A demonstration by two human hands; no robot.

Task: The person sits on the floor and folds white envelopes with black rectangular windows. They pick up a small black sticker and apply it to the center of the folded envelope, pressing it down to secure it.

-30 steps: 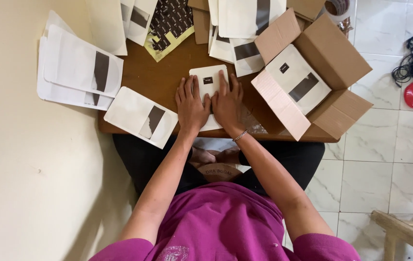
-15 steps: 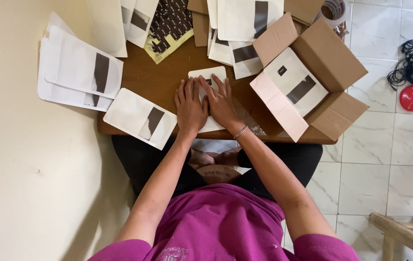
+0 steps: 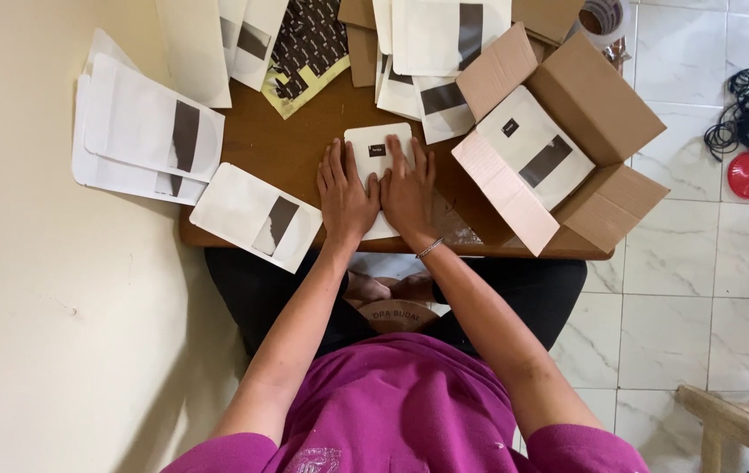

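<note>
Both hands lie flat on a white pouch (image 3: 373,153) near the front edge of the brown table (image 3: 278,149), about in the middle. The left hand (image 3: 346,198) and the right hand (image 3: 408,191) sit side by side, touching, with fingers spread a little and pressing down, not gripping. An open cardboard box (image 3: 598,123) with a pouch inside sits at the right edge. More white pouches (image 3: 142,131) hang over the left edge.

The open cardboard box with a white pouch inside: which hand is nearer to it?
Right. The right hand lies flat on the small white pouch, just beside the cardboard box; the left hand lies on its far side.
</note>
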